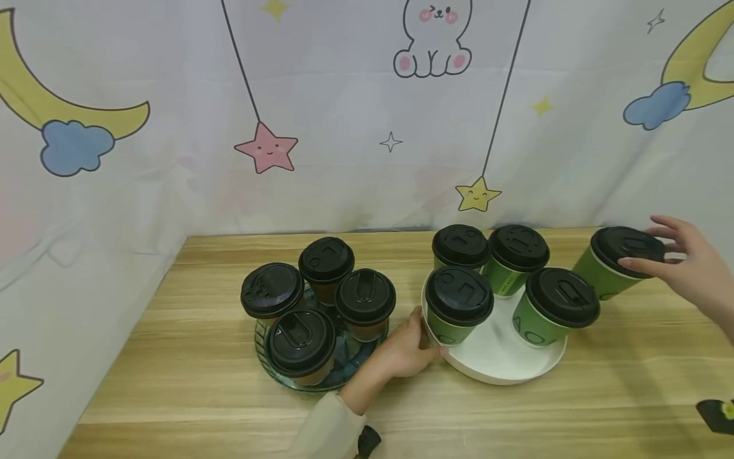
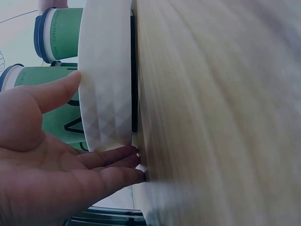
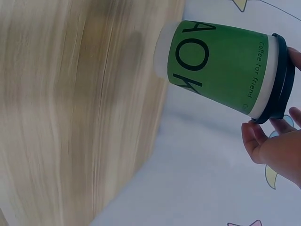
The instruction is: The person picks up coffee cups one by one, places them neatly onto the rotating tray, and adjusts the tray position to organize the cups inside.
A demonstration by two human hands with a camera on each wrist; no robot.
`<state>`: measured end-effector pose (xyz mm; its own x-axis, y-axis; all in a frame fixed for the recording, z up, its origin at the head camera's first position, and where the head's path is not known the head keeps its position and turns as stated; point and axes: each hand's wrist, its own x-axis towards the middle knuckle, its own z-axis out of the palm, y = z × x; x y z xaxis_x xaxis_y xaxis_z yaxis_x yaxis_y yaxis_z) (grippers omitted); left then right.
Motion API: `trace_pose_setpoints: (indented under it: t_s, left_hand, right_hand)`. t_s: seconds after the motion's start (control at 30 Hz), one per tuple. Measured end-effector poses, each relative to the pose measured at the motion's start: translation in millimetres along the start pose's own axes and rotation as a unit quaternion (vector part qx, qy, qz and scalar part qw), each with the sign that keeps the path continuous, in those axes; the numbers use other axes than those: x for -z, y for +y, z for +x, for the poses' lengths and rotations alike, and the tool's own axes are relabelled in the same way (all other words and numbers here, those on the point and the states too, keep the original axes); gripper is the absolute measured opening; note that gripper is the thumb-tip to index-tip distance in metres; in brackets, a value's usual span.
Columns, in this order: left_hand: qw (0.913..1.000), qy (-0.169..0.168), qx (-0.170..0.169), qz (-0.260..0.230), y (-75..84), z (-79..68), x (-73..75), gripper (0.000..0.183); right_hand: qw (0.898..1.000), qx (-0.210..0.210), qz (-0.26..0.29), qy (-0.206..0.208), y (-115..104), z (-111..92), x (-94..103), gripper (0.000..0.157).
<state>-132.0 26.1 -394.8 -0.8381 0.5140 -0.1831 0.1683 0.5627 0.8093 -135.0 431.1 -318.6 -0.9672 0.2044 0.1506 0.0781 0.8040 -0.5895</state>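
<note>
My right hand (image 1: 685, 255) holds a green paper coffee cup (image 3: 218, 68) by its black lid, thumb on one side and fingers on the other. The cup is tilted, its base raised off the table in the right wrist view, to the right of a round white tray (image 1: 499, 370). Several green cups with black lids, such as one green cup (image 1: 541, 322), stand on that tray. My left hand (image 1: 404, 347) grips the tray's left edge. In the left wrist view its thumb touches the rim, and its fingertips (image 2: 131, 157) lie low at the side.
Left of the tray, a blue-green glass plate (image 1: 264, 360) bears several brown paper cups with black lids, such as the front brown cup (image 1: 301, 347). A patterned cloth (image 1: 355, 197) hangs behind the wooden table (image 1: 172, 357).
</note>
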Motion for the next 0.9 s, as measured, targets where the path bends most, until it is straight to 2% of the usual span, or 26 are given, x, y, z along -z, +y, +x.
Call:
trace_pose_setpoints:
  t_s: [0.1,0.27,0.37,0.43,0.5,0.6,0.67,0.9]
  left_hand:
    - [1.0,0.0,-0.001,0.0,-0.4,-0.1,-0.3,0.084]
    - [1.0,-0.001,-0.001,0.001,-0.3,-0.5,-0.7,0.084]
    - [1.0,-0.002,0.0,0.0,0.1,-0.7,-0.8,0.084]
    - [1.0,-0.003,0.002,0.0,0.2,-0.8,-0.9,0.084]
    - [1.0,-0.004,0.003,0.001,0.5,-0.7,-0.8,0.084]
    - [1.0,-0.005,0.002,0.001,0.3,-0.5,-0.6,0.084]
    - [1.0,-0.005,0.001,0.001,0.2,-0.4,-0.2,0.084]
    - [1.0,-0.005,0.0,0.0,-0.4,0.2,0.8,0.084]
  right_hand:
    - [1.0,-0.006,0.001,0.009,3.4,-5.9,1.7,0.089]
    - [0.999,0.013,0.019,0.027,14.1,-12.7,4.7,0.087]
    - [0.998,0.027,0.013,0.052,44.6,-7.0,4.9,0.089]
    - [0.997,0.035,0.013,0.066,55.1,-6.9,5.9,0.09]
    - [0.996,0.038,0.009,0.075,56.7,-9.2,7.2,0.09]
    - [0.996,0.035,0.004,0.077,30.3,-23.4,10.2,0.088]
    - [0.996,0.031,-0.001,0.082,24.4,-28.4,10.9,0.088]
    - [0.995,0.039,0.009,0.094,50.6,-29.3,11.5,0.091]
